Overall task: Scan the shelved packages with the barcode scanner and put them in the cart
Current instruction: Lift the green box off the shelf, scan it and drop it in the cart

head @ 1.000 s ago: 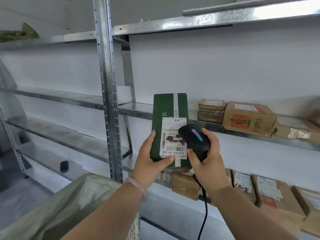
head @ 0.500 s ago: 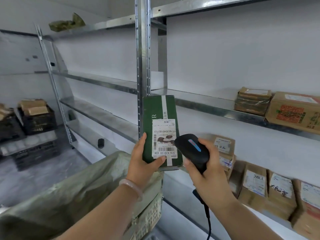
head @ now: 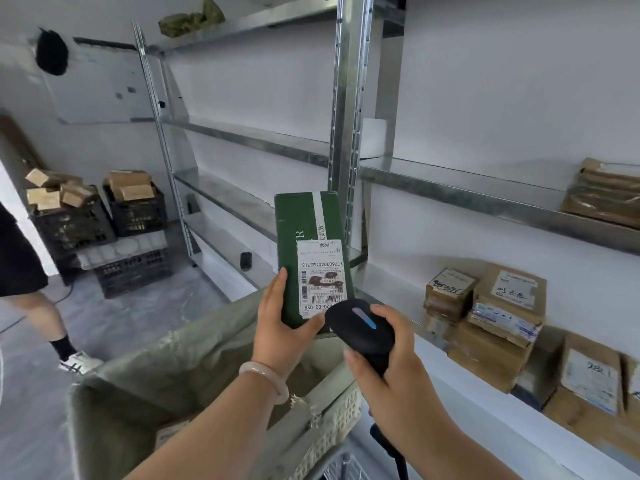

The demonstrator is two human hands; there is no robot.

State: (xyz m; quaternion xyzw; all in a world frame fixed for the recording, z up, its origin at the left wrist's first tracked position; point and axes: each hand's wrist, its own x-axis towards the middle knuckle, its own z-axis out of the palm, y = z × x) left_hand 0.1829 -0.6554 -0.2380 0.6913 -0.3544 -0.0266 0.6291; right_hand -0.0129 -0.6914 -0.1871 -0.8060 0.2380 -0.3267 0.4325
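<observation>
The left hand [head: 280, 327] grips the green package [head: 311, 251] upright above the lined cart [head: 180, 368], fingers wrapped round its lower edge. The right hand [head: 398, 379] clenches the black scanner [head: 360, 327], which seems to touch the label [head: 320, 277].

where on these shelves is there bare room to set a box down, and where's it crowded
The metal shelves left of the upright post look bare, apart from a small dark object on a lower one. The upper right shelf is free from the post to the taped parcel. Crowded: the lower right shelf, stacked with brown parcels.
</observation>
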